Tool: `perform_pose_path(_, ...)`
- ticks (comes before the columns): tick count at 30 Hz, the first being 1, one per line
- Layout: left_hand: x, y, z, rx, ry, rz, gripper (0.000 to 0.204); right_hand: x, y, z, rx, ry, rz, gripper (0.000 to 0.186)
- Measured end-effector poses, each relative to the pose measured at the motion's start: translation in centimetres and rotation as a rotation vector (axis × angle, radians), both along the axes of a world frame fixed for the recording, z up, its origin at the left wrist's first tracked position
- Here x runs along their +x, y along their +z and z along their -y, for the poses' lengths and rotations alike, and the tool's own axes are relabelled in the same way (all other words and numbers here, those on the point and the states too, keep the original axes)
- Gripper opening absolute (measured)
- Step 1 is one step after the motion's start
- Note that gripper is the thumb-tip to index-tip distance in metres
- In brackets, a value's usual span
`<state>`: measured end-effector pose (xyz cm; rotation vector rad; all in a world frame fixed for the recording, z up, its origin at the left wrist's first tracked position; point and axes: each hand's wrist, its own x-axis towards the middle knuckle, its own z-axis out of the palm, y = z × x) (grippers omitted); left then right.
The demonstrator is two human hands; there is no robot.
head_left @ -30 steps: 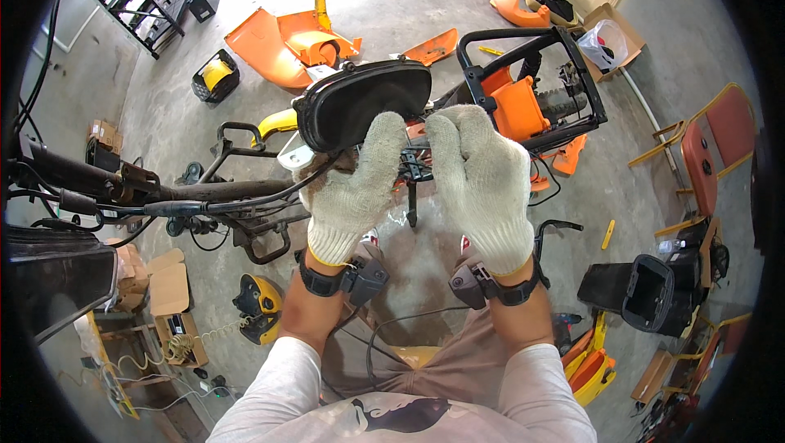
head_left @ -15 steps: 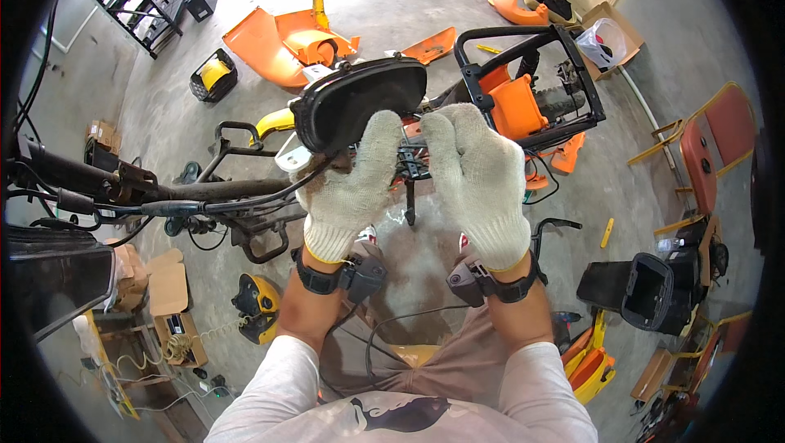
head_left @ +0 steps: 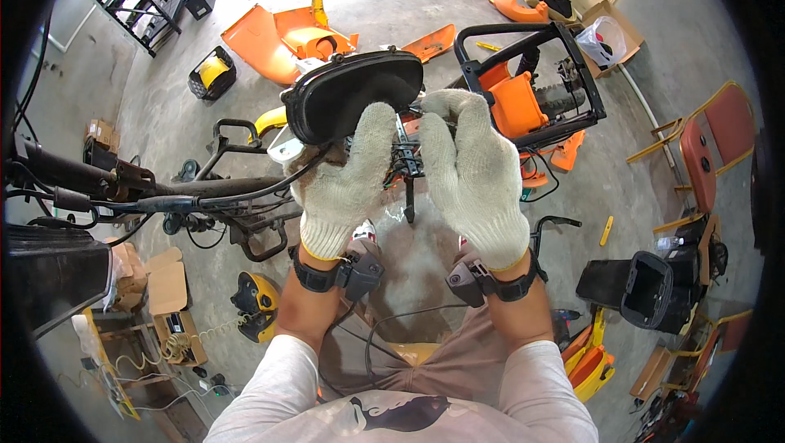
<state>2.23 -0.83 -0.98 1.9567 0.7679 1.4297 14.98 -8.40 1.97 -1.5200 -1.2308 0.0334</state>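
The gray floor [head_left: 605, 181] holds big orange parts [head_left: 260, 41], a black basket [head_left: 202, 91], a yellow stick [head_left: 607, 230] and maybe a helmet [head_left: 263, 294]

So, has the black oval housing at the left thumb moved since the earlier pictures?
Yes, slightly: the black oval housing has shifted left against the large orange panel beyond it.

A narrow gap runs between my left hand [head_left: 339, 190] and right hand [head_left: 478, 177]; a black oval housing [head_left: 343, 101] blocks the way past my left fingers, a black frame [head_left: 507, 30] past my right.
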Motion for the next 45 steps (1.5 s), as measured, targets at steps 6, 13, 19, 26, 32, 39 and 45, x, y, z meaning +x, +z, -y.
perform_pose_path(6, 0.3, -1.0, 0.1, -0.088, -0.074, 0.179, 0.026, 0.9, 0.6, 0.9, -0.219, 0.021, 0.26, 0.014)
perform_pose_path(13, -1.0, -1.4, -0.6, -0.191, -0.091, -0.017, 0.034, 0.1, 0.4, 0.5, -0.135, 0.04, -0.141, 0.014)
perform_pose_path(19, -0.1, -0.1, -0.4, 0.542, 0.215, -0.346, 0.021, 0.7, 0.9, 0.8, -0.298, 0.013, 0.021, 0.015)
perform_pose_path(26, 0.0, 0.5, 0.1, 0.073, 0.016, 0.022, 0.022, 0.4, 0.1, 0.3, -0.114, 0.041, 0.02, 0.015)
perform_pose_path(32, -0.3, -0.5, -0.4, 0.103, 0.023, 0.035, 0.021, 1.2, 0.3, 0.9, -0.247, 0.069, 0.328, 0.016)
perform_pose_path(39, -2.0, -2.4, -1.4, 0.197, -0.017, -0.227, 0.047, 1.0, 0.2, 0.4, -0.063, 0.065, -0.028, 0.013)
perform_pose_path(45, 0.0, 0.7, 0.0, -0.35, -0.128, 0.064, 0.034, 1.7, 0.3, 0.8, -0.111, 0.129, -0.07, 0.017)
